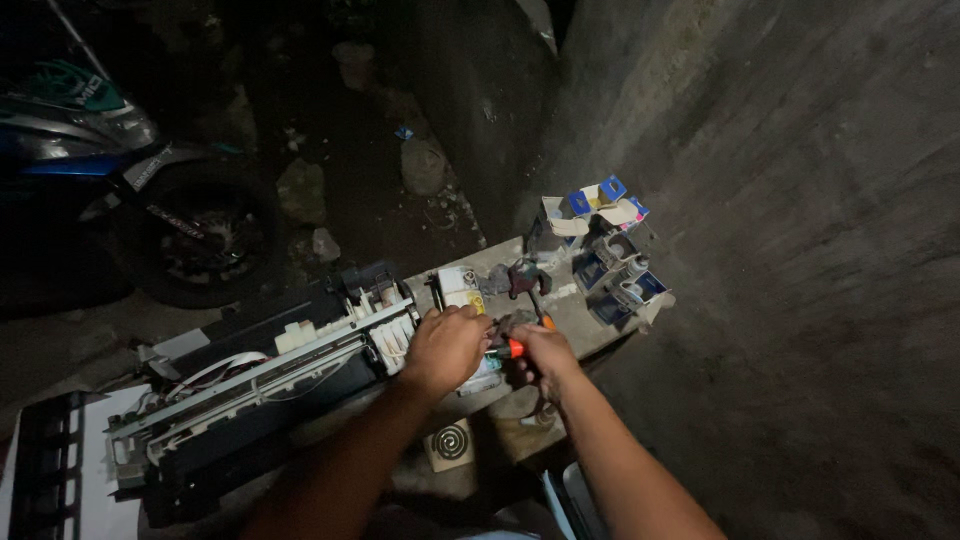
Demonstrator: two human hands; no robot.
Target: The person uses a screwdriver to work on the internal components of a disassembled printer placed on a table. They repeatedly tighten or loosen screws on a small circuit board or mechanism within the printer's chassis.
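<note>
Head view: left hand point(445, 350) and right hand point(540, 352) crowd ledge point(590, 330) edge.

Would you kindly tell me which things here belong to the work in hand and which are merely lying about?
In hand:
left hand on the small cartridge-like block
right hand gripping the orange-handled tool
opened printer

Lying about:
small open boxes
motorbike
round coil on a card
</note>
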